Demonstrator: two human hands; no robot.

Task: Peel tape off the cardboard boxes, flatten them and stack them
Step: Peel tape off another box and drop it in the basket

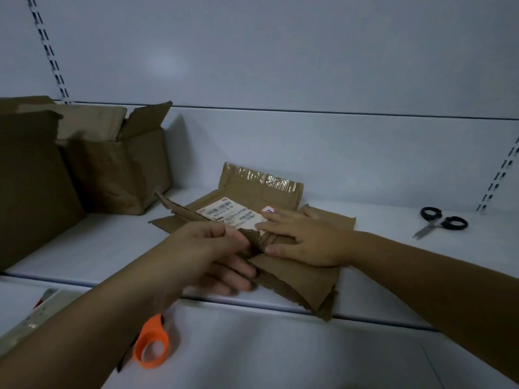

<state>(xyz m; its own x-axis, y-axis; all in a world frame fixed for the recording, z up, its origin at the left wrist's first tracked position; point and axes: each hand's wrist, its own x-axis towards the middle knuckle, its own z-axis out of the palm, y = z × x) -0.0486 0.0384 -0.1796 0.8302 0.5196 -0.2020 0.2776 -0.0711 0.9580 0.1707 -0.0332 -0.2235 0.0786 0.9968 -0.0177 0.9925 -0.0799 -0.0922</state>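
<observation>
A flattened brown cardboard box [252, 192] lies on the white shelf [379, 192], with a white shipping label [230, 213] and a strip of clear tape [264, 178] along its far flap. My left hand [216, 248] pinches a raised, torn cardboard flap at the box's near left side. My right hand [306, 238] lies flat with straight fingers on the box, pressing it down just right of the label. The box's near corner hangs over the shelf's front edge.
Two upright open cardboard boxes stand at the left, a big dark one [31, 181] and a smaller one [118, 158]. Black-handled scissors [441, 221] lie on the shelf at right. An orange-handled tool [151, 343] and a pale strip-like object [36, 313] lie on the lower surface.
</observation>
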